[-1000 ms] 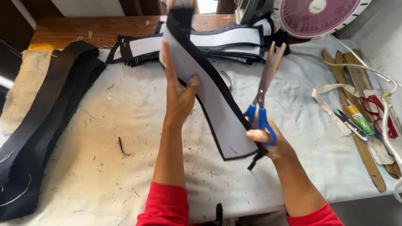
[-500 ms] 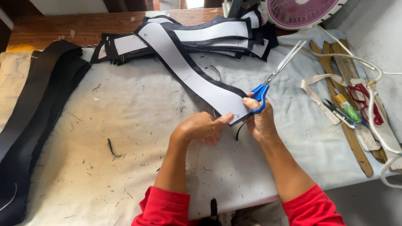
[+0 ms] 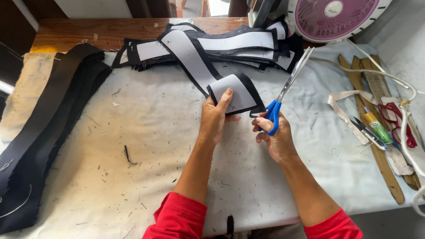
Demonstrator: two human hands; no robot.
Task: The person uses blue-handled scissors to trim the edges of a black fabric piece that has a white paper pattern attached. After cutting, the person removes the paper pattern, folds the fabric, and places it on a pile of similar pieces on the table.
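Strip [image 3: 195,62] of black cloth with a white face lies over the table [image 3: 133,146], its near end folded up and pinched in the left hand [image 3: 215,118]. Far left, dark cloth [image 3: 44,132] hangs over a beige one. The white cover carries many thread scraps. Right hand [image 3: 274,137] has its fingers through the blue scissors [image 3: 283,95], blades shut, beside the fold. Behind stands a pink fan [image 3: 336,17]; right, wooden sticks [image 3: 376,115].

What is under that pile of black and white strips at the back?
The pile of strips lies partly on the pale table cover and partly on the brown wooden tabletop. Anything directly beneath is hidden.
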